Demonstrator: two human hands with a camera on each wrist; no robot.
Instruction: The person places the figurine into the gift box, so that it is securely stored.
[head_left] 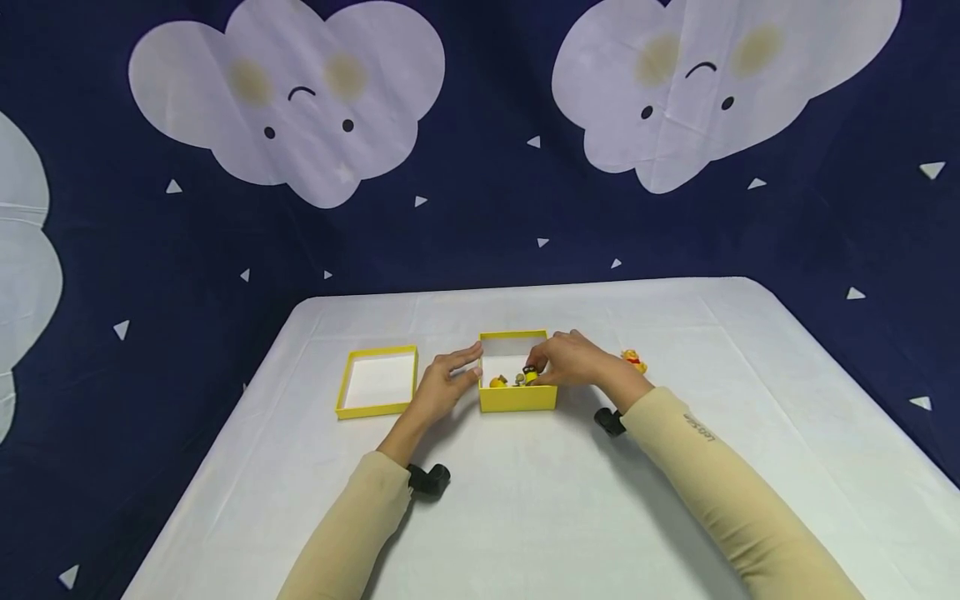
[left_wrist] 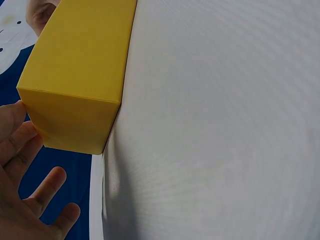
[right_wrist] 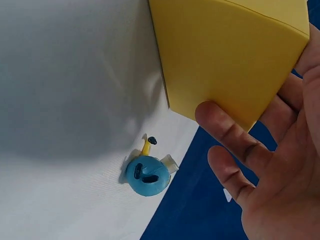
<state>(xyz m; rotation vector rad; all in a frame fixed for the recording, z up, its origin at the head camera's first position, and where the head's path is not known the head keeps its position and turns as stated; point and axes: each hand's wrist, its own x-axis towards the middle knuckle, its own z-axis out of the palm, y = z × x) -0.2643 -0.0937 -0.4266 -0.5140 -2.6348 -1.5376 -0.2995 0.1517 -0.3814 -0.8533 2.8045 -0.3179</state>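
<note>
A yellow box point(head_left: 518, 400) with a white inside stands uncovered in the middle of the table. Several small toy figures lie in it, among them a yellow one point(head_left: 498, 382) at the left. My right hand point(head_left: 573, 360) reaches over the right wall and pinches a yellow toy figure with a dark top point(head_left: 531, 376) inside the box. In the right wrist view, two of its fingers stay outside against the box wall point(right_wrist: 225, 60); the fingertips inside are hidden. My left hand point(head_left: 444, 385) touches the box's left rim, its other fingers spread apart in the left wrist view.
Left of the box lies its yellow-rimmed lid point(head_left: 377, 410), white inside facing up. A small orange toy figure with red point(head_left: 633, 360) lies to the right, behind my right forearm; its blue base point(right_wrist: 148, 176) shows in the right wrist view. Dark cloud-patterned cloth point(head_left: 487, 233) hangs behind the table.
</note>
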